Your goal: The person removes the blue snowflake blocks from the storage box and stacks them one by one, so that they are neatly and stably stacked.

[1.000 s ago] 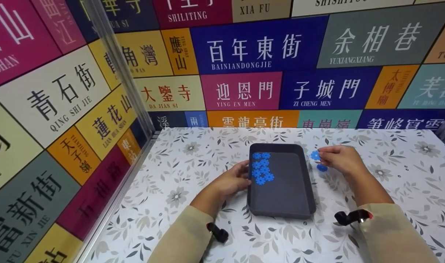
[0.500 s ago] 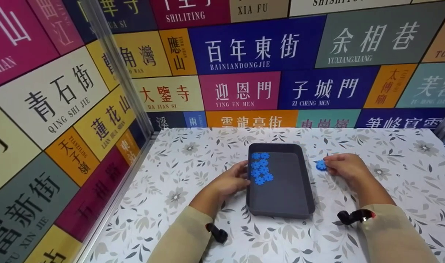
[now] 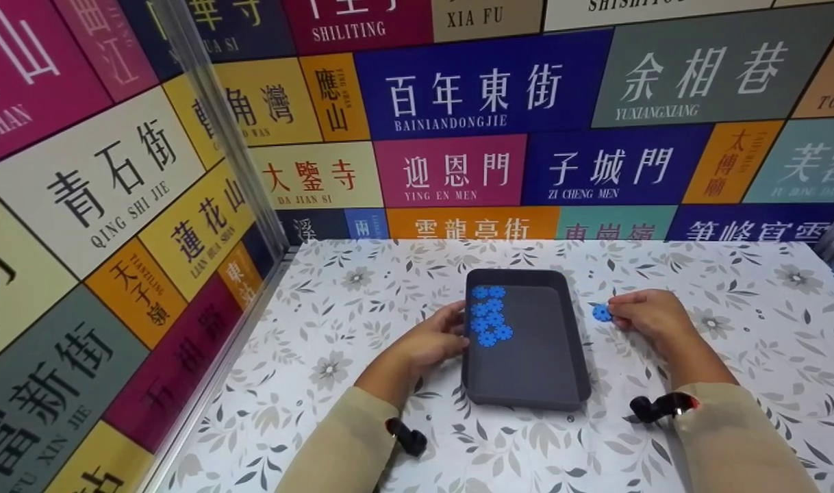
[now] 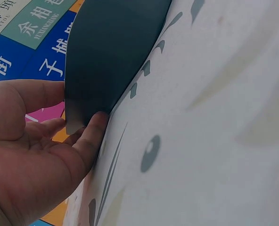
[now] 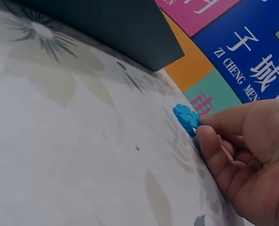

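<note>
My left hand (image 3: 434, 339) lies along the left side of a dark grey tray (image 3: 526, 393), its thumb and fingertips against the outer wall; the left wrist view shows this hand (image 4: 40, 150) touching the tray wall (image 4: 111, 52). Several flat blue flower-shaped pieces (image 3: 491, 315) lie in the tray's left part. To the right of the tray, my right hand (image 3: 650, 311) pinches a blue flower-shaped piece (image 3: 601, 312) between thumb and forefinger, low over the table. In the right wrist view, a second layer of blue shows just under that piece (image 5: 184, 115), partly hidden.
The table (image 3: 307, 418) wears a white cloth printed with leaves and flowers. Behind and to the left stand walls (image 3: 451, 171) of coloured panels with lettering. A metal corner post (image 3: 232, 137) rises at the table's left rear.
My right hand has moved slightly down and right with its piece, over the spot where another blue piece lay. Only one blue shape now shows there from above. My left hand stays at the tray.
</note>
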The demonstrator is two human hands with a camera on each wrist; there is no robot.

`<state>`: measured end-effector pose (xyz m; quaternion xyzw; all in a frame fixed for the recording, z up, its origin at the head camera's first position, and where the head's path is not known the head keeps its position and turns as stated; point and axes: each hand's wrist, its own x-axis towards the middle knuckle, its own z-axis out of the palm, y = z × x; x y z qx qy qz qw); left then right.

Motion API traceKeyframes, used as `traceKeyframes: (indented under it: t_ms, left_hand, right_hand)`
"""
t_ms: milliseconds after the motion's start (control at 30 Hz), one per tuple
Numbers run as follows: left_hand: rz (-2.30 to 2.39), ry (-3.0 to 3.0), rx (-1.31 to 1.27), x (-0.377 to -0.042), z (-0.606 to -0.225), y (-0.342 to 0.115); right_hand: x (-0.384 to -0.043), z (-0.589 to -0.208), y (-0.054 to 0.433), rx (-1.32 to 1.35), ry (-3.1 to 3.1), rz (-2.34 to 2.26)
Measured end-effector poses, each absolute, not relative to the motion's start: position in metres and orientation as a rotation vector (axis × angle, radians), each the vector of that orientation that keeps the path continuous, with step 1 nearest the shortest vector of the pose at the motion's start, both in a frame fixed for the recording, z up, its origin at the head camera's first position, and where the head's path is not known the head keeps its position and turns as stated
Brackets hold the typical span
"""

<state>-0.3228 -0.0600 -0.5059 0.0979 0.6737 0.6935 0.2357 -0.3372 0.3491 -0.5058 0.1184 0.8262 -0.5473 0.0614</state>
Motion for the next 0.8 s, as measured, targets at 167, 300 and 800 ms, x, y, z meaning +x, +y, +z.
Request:
traceKeyframes:
  t_ms: [167, 300, 800]
  left_hand:
    - [1.892, 1.867, 0.273, -0.3224, -0.5063, -0.0595]
    - [1.885, 1.877, 0.263, -0.3223, -0.5060, -0.0603]
    - [1.883, 1.877, 0.231, -0.3235, -0.5075, -0.0601]
  right_hand:
    - [-0.3378, -0.5056, 0.3468, 0.406, 2.490, -1.667]
    - [-0.3382, -0.5057, 0.3449, 0.409, 2.516, -1.650]
    - [-0.3380, -0.5059, 0.3425, 0.459, 2.545, -1.626]
